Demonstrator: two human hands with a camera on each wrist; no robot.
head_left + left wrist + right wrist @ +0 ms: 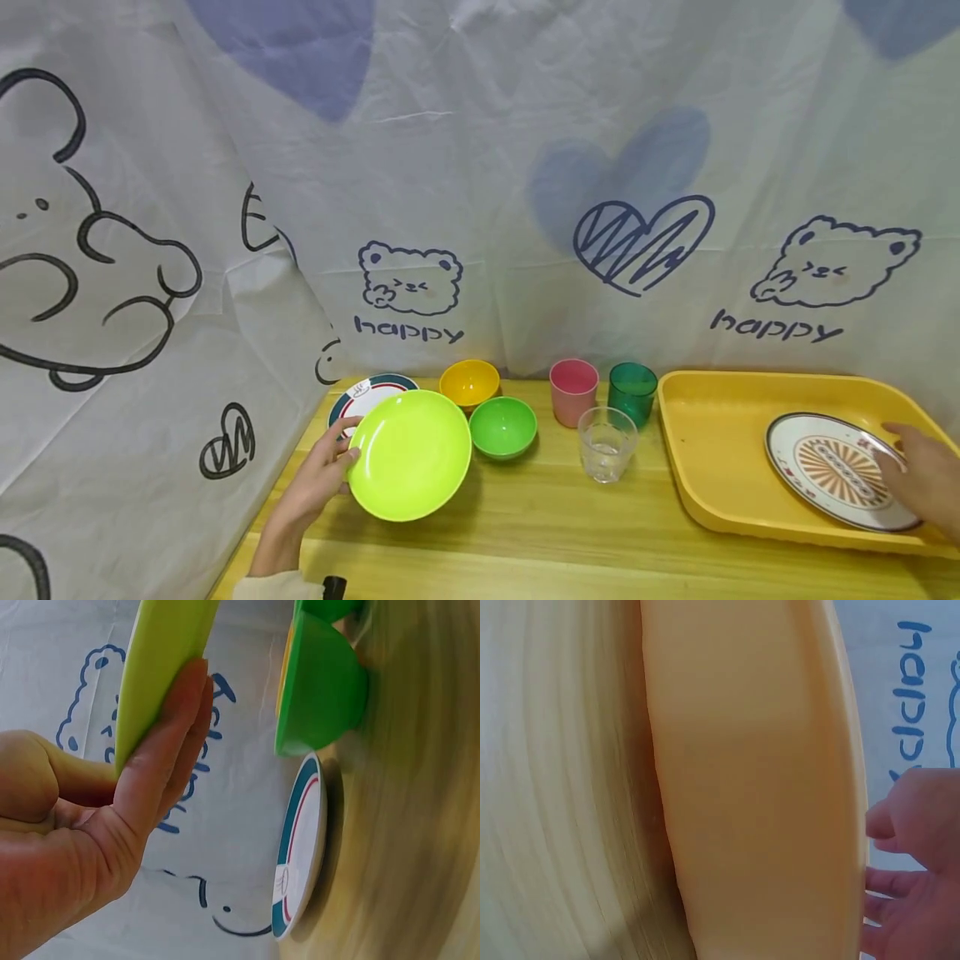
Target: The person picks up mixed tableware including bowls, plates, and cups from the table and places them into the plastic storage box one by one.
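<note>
My left hand (318, 475) pinches the rim of a lime-green plate (411, 454), thumb on one face and fingers on the other. The plate is raised above the table and tilted towards the head camera; in the left wrist view this plate (161, 667) appears nearly edge-on. Behind it, a white plate with a dark teal rim (375, 392) is partly covered. On the right, my right hand (926, 475), slightly blurred, is over the right edge of a white plate with an orange sunburst (828, 467) inside a yellow tray (712, 467). Its fingers look loosely extended; contact with that plate is unclear.
A yellow bowl (470, 383) and a green bowl (504, 427) stand beside the lime plate. Farther right are a pink cup (574, 392), a dark green cup (632, 393) and a clear glass (606, 446). A printed cloth (502, 167) hangs behind the wooden table (555, 533).
</note>
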